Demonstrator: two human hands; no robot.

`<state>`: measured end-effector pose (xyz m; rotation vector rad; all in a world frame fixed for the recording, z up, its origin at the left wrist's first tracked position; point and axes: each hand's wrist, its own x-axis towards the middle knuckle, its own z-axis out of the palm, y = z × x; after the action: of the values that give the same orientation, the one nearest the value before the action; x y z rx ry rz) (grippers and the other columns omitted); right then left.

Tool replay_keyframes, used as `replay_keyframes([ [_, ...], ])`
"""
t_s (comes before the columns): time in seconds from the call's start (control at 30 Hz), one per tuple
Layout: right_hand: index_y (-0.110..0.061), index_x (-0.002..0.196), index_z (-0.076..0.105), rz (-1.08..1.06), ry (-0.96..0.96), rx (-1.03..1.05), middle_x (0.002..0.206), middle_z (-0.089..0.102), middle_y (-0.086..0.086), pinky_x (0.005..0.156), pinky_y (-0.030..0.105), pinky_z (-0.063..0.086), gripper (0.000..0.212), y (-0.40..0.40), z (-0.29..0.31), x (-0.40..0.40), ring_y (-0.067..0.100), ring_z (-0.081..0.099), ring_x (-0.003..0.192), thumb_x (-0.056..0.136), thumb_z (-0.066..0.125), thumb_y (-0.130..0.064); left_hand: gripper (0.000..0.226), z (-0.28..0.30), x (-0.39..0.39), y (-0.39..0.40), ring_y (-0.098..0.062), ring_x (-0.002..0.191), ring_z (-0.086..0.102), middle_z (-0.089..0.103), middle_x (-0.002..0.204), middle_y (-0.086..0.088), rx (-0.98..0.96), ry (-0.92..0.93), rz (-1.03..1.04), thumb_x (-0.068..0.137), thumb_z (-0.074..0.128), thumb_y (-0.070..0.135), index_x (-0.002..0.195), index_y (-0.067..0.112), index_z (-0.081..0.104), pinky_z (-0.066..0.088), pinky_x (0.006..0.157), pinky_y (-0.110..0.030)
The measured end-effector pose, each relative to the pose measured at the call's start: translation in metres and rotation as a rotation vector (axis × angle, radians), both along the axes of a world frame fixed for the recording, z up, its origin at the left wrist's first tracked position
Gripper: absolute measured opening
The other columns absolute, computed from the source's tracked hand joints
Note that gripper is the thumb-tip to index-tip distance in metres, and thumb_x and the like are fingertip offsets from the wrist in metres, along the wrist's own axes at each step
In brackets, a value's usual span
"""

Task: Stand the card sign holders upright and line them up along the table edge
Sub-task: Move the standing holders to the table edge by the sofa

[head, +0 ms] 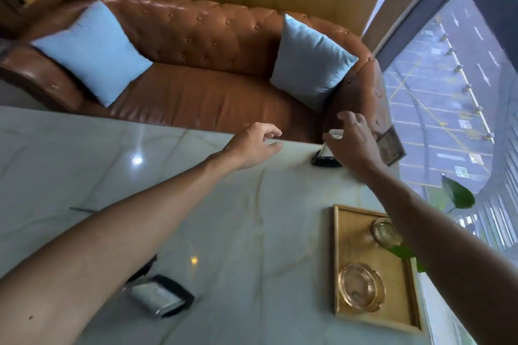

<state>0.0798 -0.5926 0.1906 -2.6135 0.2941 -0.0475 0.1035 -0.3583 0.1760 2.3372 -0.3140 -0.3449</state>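
A black-based card sign holder (pixel 326 154) stands at the far edge of the marble table (pixel 224 218), partly hidden by my right hand (pixel 354 143). That hand hovers over it with fingers spread, holding nothing. Just right of the hand, a second sign holder (pixel 391 148) with a dark framed card stands tilted near the table corner. My left hand (pixel 252 145) is open above the far edge, to the left of both. A third sign holder (pixel 161 298) lies flat on the table near me, partly under my left forearm.
A wooden tray (pixel 344 232) with two amber glass ashtrays (pixel 360 287) sits at the right side. Green plant leaves (pixel 459 194) rise by the window. A brown leather sofa (pixel 201 64) with two pale blue cushions stands beyond the far edge.
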Motion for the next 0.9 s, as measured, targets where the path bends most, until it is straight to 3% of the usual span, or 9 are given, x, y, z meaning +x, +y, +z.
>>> replay_keyframes([
  [0.2, -0.009, 0.134, 0.053, 0.206, 0.044, 0.054, 0.132, 0.053, 0.014, 0.098, 0.036, 0.042, 0.055, 0.132, -0.009, -0.045, 0.031, 0.053, 0.121, 0.086, 0.070, -0.030, 0.041, 0.011, -0.064, 0.126, -0.010, 0.107, 0.065, 0.071, 0.116, 0.002, -0.011, -0.017, 0.107, 0.082, 0.068, 0.041, 0.118, 0.022, 0.069, 0.052, 0.098, -0.033],
  [0.43, -0.012, 0.129, 0.057, 0.473, 0.135, 0.100, 0.127, 0.059, 0.011, 0.091, 0.036, 0.050, 0.049, 0.260, -0.041, -0.091, 0.027, 0.062, 0.108, 0.086, 0.073, -0.028, 0.034, -0.001, -0.144, 0.229, -0.009, 0.101, 0.067, 0.073, 0.111, 0.003, -0.042, 0.016, 0.205, 0.086, 0.070, 0.035, 0.116, 0.018, 0.070, 0.054, 0.093, -0.030],
  [0.53, -0.012, 0.125, 0.060, 0.544, 0.141, 0.101, 0.120, 0.063, 0.012, 0.088, 0.036, 0.052, 0.036, 0.301, -0.053, -0.104, 0.027, 0.066, 0.100, 0.091, 0.065, -0.024, 0.027, -0.012, -0.181, 0.256, -0.006, 0.095, 0.068, 0.074, 0.104, 0.007, -0.073, 0.080, 0.208, 0.086, 0.070, 0.029, 0.111, 0.018, 0.073, 0.055, 0.089, -0.029],
  [0.67, -0.017, 0.112, 0.070, 0.539, 0.184, 0.142, 0.111, 0.073, 0.006, 0.086, 0.026, 0.050, 0.024, 0.346, -0.062, -0.112, 0.025, 0.069, 0.097, 0.094, 0.055, -0.017, 0.032, -0.035, -0.229, 0.277, -0.006, 0.097, 0.068, 0.074, 0.110, 0.007, -0.069, 0.222, 0.124, 0.083, 0.071, 0.024, 0.115, 0.019, 0.071, 0.054, 0.089, -0.026],
  [0.8, -0.020, 0.107, 0.074, 0.584, 0.283, 0.167, 0.102, 0.073, -0.001, 0.077, 0.020, 0.043, 0.019, 0.378, -0.062, -0.118, 0.014, 0.065, 0.091, 0.092, 0.062, -0.024, 0.038, -0.059, -0.259, 0.282, -0.009, 0.102, 0.064, 0.071, 0.115, 0.007, -0.004, 0.261, -0.017, 0.080, 0.072, 0.031, 0.117, 0.023, 0.070, 0.051, 0.092, -0.028],
  [0.9, -0.021, 0.109, 0.072, 0.712, 0.411, 0.136, 0.106, 0.074, -0.002, 0.080, 0.024, 0.052, 0.022, 0.398, -0.061, -0.124, 0.014, 0.067, 0.092, 0.089, 0.069, -0.029, 0.032, -0.072, -0.267, 0.280, -0.014, 0.100, 0.063, 0.070, 0.110, 0.002, -0.022, 0.204, 0.007, 0.081, 0.072, 0.026, 0.113, 0.021, 0.071, 0.049, 0.093, -0.034],
])
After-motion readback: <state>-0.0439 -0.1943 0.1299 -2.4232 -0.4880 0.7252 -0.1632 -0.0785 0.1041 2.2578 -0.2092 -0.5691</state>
